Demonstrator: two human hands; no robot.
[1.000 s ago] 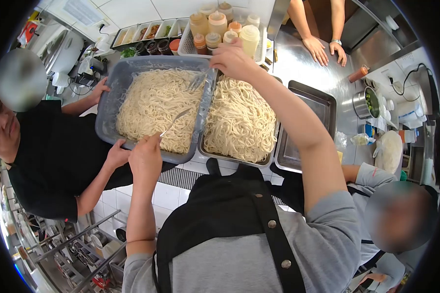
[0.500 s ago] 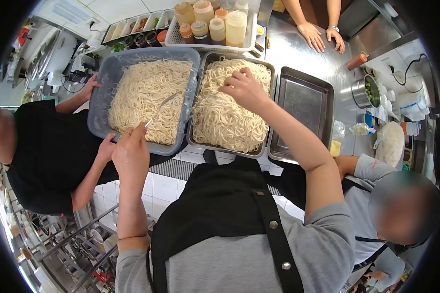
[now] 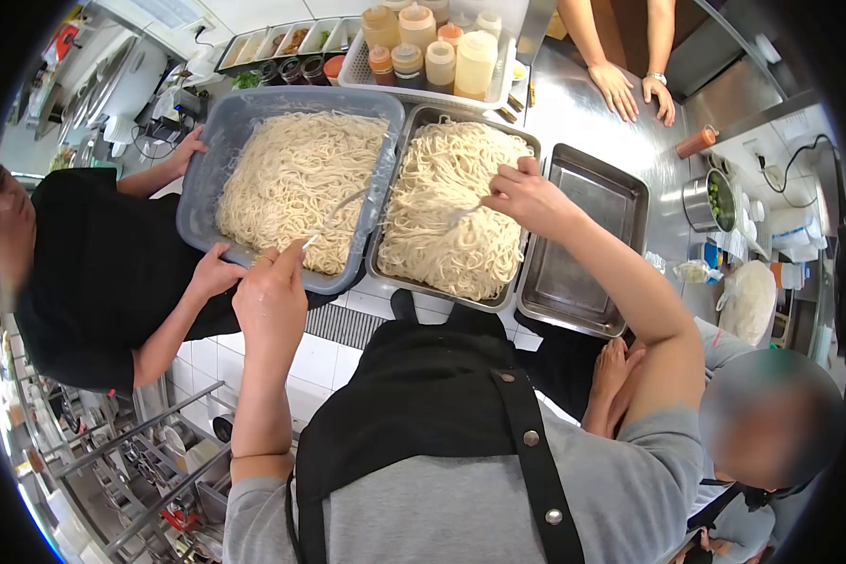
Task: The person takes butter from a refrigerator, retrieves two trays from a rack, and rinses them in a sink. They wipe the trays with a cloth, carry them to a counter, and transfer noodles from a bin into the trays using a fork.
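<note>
My left hand (image 3: 271, 296) is closed around a metal fork (image 3: 334, 218), whose head reaches over the noodles (image 3: 301, 179) in a grey plastic tub (image 3: 195, 202). My right hand (image 3: 533, 199) pinches a second fork (image 3: 462, 214), its tip among the noodles (image 3: 451, 249) heaped in a metal tray (image 3: 381, 268). The tub and the tray stand side by side. A co-worker on the left grips the tub's outer side with both hands (image 3: 218, 273).
Right of the noodle tray lies another metal tray (image 3: 583, 226) with a bare bottom. Squeeze bottles (image 3: 477, 66) stand in a white basket behind. Another person's hands (image 3: 616, 91) rest on the steel counter. A co-worker (image 3: 771, 423) is close by my right elbow.
My right hand and its fork have moved down and right over the tray noodles. My left hand still holds its fork over the tub. The right co-worker's hands now show near the bare tray.
</note>
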